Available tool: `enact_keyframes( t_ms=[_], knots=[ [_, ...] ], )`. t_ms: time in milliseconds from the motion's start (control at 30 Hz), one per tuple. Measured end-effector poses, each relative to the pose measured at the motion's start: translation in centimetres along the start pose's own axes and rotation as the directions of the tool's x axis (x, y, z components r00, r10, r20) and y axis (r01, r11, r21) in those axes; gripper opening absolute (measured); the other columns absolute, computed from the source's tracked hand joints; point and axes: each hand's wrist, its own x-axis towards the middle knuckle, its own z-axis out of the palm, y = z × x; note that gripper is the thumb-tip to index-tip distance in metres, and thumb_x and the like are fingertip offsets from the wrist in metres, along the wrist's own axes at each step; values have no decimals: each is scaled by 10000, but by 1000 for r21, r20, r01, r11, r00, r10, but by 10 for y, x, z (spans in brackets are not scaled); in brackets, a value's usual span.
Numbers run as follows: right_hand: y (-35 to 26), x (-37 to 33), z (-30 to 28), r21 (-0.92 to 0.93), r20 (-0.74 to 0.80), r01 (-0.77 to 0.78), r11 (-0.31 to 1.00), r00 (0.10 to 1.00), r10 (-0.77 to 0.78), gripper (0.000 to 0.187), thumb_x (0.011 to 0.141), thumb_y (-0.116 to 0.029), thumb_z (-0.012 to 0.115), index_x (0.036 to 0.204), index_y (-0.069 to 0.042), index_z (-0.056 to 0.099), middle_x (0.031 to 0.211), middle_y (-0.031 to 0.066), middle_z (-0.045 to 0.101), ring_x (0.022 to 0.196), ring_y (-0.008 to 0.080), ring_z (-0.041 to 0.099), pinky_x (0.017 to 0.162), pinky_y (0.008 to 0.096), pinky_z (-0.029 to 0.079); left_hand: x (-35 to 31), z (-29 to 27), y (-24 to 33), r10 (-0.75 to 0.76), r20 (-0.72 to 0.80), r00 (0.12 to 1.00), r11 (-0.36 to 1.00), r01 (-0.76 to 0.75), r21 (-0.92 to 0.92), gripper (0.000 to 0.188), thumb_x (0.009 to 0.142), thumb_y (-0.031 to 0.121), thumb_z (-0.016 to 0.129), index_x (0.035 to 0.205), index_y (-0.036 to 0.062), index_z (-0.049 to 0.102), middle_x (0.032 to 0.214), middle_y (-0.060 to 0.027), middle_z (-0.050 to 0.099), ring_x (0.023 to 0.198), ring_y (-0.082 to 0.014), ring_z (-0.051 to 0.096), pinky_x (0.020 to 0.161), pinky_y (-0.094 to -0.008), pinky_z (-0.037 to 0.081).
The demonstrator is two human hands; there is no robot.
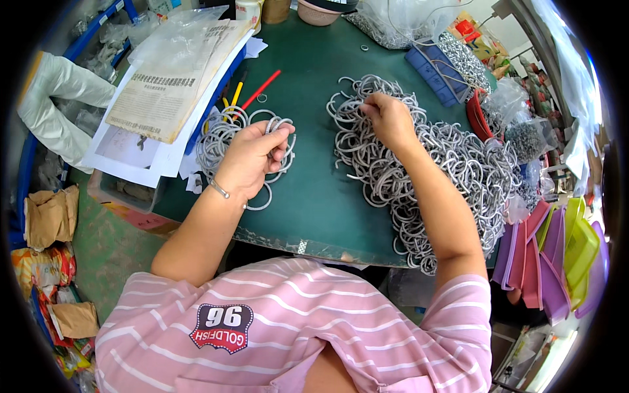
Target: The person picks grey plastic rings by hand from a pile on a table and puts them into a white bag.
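**Two hands among grey wire rings on a green table**

At the far left, a stack of printed papers [171,85] lies over the edge of the green table [314,196], with a red pencil [261,90] and a yellow one [237,92] just beside it. Next comes a small pile of grey rings [219,134], loosely stacked on the tabletop. The left hand [252,157] rests on this pile, fingers curled shut around a bundle of rings [282,131] gripped between thumb and fingertips; a thin bracelet [219,189] sits on the wrist.

A bare strip of table separates the two hands, which are well apart. To the right, the right hand [390,118] lies on the upper left part of a large heap of grey rings [452,170], its fingertips pinched together on a ring at the heap's top edge. Farther right stand a blue tray [429,69] filled with small metal parts, clear plastic bags, and, at the table's right edge, a stack of purple and green plastic sheets [557,262].
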Motion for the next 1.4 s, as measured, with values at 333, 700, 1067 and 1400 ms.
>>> enact_keyframes(
  t_ms=[333,700,1067,1400],
  knots=[
    [-32,-61,-26,-185,81,134,974,989,-120,175,759,-110,672,919,-59,620,995,85,604,964,297,548,816,434,413,28,29,-23,171,-20,985,913,-151,380,198,868,112,582,1053,57,538,914,-38,642,793,-109,597,640,-241,472],
    [-61,-194,-31,282,-195,-211,936,943,271,37,796,-4,641,820,0,614,840,111,637,738,236,617,631,299,485,122,59,-48,321,284,904,136,-341,930,249,754,201,685,850,-12,600,813,-198,625,808,-376,596,740,-392,478],
    [-46,-216,-28,363,-221,-279,889,901,373,40,797,-13,640,817,4,610,780,116,617,663,242,597,583,305,474,138,93,-29,96,45,994,619,-95,779,222,880,251,601,776,59,556,636,10,498,500,-71,397,404,-229,265],
    [-25,-187,25,151,-375,-325,934,855,358,134,801,-94,637,921,-38,616,841,137,641,745,306,629,630,374,505,132,55,-42,46,121,992,905,-92,416,71,906,158,574,889,90,585,795,13,617,720,-65,543,573,-198,393]
  ],
)
